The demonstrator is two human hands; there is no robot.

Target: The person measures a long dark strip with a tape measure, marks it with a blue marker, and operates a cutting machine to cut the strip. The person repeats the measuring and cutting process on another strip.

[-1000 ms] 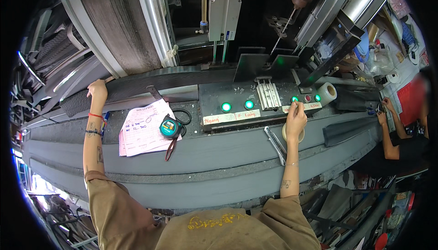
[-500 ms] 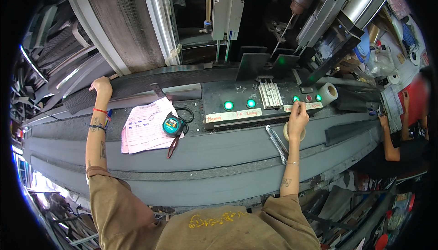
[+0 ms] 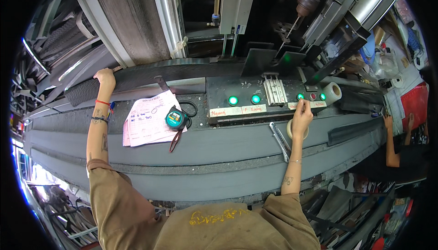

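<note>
My left hand is closed over a long dark strip that lies across the machine's front; its fingertips are partly hidden. At the control box, the bunched fingers of my right hand touch or nearly touch a lit green button. I see nothing held in them. A roll of tape lies partly behind my right wrist, beside a utility knife. Between my arms, a teal and black tape measure rests on handwritten paper sheets.
A drill with its bit hangs behind the box. A white roll stands at the box's right end. A wide profile rises beyond my left hand. At far right, another person's hand is near a red sheet.
The view has shifted slightly, so the bench appears a little higher and further right. Both my hands keep their places. At far right, more of the red sheet shows.
</note>
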